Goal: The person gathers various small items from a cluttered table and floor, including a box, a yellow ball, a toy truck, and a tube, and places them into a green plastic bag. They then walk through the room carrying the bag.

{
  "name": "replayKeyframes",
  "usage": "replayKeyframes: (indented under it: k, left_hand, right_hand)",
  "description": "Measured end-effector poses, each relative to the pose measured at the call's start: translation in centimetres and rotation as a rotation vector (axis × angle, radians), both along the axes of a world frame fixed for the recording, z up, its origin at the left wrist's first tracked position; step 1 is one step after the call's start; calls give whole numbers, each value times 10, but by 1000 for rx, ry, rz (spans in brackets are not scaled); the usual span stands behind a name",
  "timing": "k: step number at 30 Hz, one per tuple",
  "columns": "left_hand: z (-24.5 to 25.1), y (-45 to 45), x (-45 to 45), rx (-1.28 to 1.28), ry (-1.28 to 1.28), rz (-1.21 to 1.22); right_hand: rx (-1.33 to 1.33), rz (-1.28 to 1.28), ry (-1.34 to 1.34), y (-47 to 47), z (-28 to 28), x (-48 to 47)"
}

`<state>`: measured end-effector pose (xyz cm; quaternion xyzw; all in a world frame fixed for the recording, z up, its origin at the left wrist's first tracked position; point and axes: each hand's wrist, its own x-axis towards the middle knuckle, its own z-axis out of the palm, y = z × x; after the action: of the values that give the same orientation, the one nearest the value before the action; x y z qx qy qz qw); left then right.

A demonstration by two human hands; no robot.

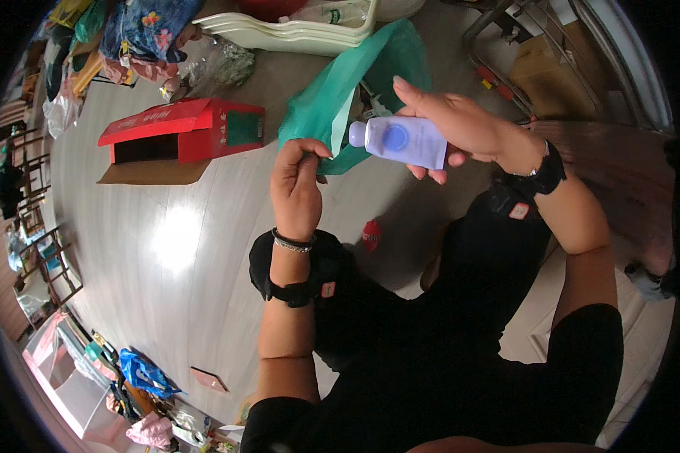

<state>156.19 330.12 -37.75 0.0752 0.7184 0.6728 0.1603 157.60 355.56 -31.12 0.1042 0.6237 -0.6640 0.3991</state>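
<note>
A lavender squeeze tube (411,141) with a rounded cap lies across the fingers of my right hand (464,122), its cap pointing left. The label bears a darker round mark and small writing. My left hand (297,189) pinches the near rim of a green plastic bag (323,110). The bag's mouth gapes towards me, and a white sheet (344,122) shows at its left side. Other items inside are partly hidden by the tube and my right hand.
A red cardboard box (198,127) with its flap out lies left of the bag. Stacked cream plastic baskets (294,37) stand beyond it. A small red item (372,235) is on the floor between my legs. At right are metal tubing and a brown carton (549,76).
</note>
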Motion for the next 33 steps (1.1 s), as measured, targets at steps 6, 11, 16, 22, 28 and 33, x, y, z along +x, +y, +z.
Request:
replayKeyframes:
  k: [6, 11, 16, 22, 28, 33]
  left_hand:
    - [0, -6, 4, -34, -39, 3]
    - [7, -2, 9, -254, 73, 16]
    - [9, -2, 10, -297, 78, -141]
    - [3, -4, 9, -313, 92, -152]
    - [5, -7, 7, -364, 116, -182]
    - [5, -5, 7, -331, 95, -169]
  right_hand:
    - [144, 139, 16, -14, -13, -12]
    - [183, 193, 13, -18, -19, -13]
    - [174, 223, 56, -19, -23, -11]
    - [179, 192, 116, -17, -22, -12]
    - [153, 80, 202, -10, -24, -16]
    - [129, 79, 254, -7, -25, -17]
